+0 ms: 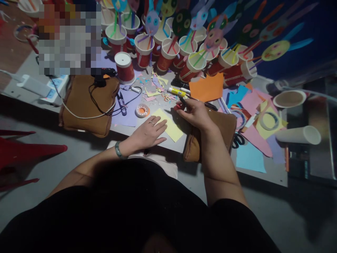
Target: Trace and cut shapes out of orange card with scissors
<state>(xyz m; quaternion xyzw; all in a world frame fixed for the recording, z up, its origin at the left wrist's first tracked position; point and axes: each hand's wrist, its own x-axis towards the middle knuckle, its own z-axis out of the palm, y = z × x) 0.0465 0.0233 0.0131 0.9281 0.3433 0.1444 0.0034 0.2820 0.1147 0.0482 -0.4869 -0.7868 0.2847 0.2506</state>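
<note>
My left hand point(151, 133) lies with its fingers spread on the left part of a yellow paper point(173, 129) at the table's front edge. Right of it, my right hand point(193, 111) is closed around a dark pen point(183, 101), held above the paper's upper right side. My right wrist passes over a brown cushion point(226, 128). A roll of tape point(142, 110) sits just beyond my left hand. Behind my right hand are a yellow marker point(177, 92), an orange paper point(206, 88) and small paper scraps point(155, 92).
Red and white cups point(168, 52) with paper rabbit faces crowd the back. At left are another brown cushion point(88, 105), snips point(121, 104), cables and a power strip point(54, 89). Coloured papers point(250, 156), black scissors point(238, 140) and a white cup point(300, 135) lie at right.
</note>
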